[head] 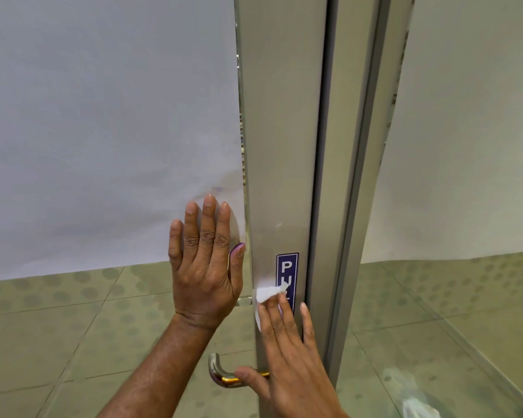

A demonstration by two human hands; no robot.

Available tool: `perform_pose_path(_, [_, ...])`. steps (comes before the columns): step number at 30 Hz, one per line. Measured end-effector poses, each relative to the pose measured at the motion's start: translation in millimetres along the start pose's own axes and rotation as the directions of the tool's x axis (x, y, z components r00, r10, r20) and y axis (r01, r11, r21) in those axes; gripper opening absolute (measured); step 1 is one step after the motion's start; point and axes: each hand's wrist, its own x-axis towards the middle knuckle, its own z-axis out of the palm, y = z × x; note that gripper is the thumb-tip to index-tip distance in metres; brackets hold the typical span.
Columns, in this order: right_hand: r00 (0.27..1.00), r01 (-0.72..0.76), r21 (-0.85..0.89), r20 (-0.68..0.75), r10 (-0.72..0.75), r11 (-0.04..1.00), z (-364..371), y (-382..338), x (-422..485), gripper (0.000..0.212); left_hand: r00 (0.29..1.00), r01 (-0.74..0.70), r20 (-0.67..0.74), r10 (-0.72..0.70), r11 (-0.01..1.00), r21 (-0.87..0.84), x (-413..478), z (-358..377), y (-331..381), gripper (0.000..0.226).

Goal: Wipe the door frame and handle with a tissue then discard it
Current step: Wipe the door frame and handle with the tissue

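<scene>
A grey metal door frame (280, 131) runs vertically through the middle of the view, with a blue PULL sticker (287, 268) low on it. My right hand (287, 354) presses a white tissue (267, 295) flat against the frame, over the lower part of the sticker. Its thumb reaches toward the curved metal handle (221, 374) just below. My left hand (206, 263) rests flat, fingers spread, on the frosted glass panel (103, 131) left of the frame and holds nothing.
A second frame post (357, 176) stands right of the door edge, with another frosted glass panel (465, 131) beyond it. Patterned green floor tiles (58, 327) show through the lower glass. A pale reflection or crumpled white thing (417, 405) lies at the bottom right.
</scene>
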Motion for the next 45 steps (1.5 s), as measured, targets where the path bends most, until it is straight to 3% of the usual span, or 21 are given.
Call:
perform_pose_path(4, [0.991,-0.030,0.116,-0.127,0.045,0.993,-15,-11,26,0.096,1.000,-0.002,-0.001,0.002,1.000,0.005,0,1,-1,0.058])
perform_pose_path(10, [0.999,-0.038,0.008,0.016,0.038,0.999,-4,-9,-3,0.098,1.000,0.001,0.006,-0.001,1.000,-0.003,-1,1,-1,0.057])
perform_pose_path(16, [0.990,-0.039,0.146,-0.130,0.058,0.988,-18,-16,27,0.096,1.000,0.005,0.007,-0.005,1.000,-0.001,-2,2,-2,0.058])
perform_pose_path(22, [0.999,0.017,-0.031,0.048,-0.015,0.999,13,-5,-11,0.101,1.000,0.003,0.016,-0.002,1.000,-0.006,-1,1,-1,0.059])
perform_pose_path(28, [0.985,-0.033,0.164,-0.163,0.060,0.986,-18,-13,28,0.095,1.000,0.002,0.002,-0.002,1.000,0.000,-1,1,-1,0.058])
perform_pose_path(34, [0.999,-0.044,0.000,0.026,0.044,0.999,-3,-8,-7,0.097,1.000,0.002,0.016,-0.002,1.000,0.003,-2,1,-1,0.058])
perform_pose_path(40, [0.975,-0.072,0.221,-0.188,0.115,0.973,-28,-15,38,0.095,1.000,-0.011,-0.003,0.011,1.000,0.004,-1,1,-2,0.058])
perform_pose_path(45, [0.997,-0.036,0.046,0.073,0.032,0.998,7,-14,-7,0.102,1.000,0.001,0.006,-0.001,1.000,0.002,-1,0,-1,0.059])
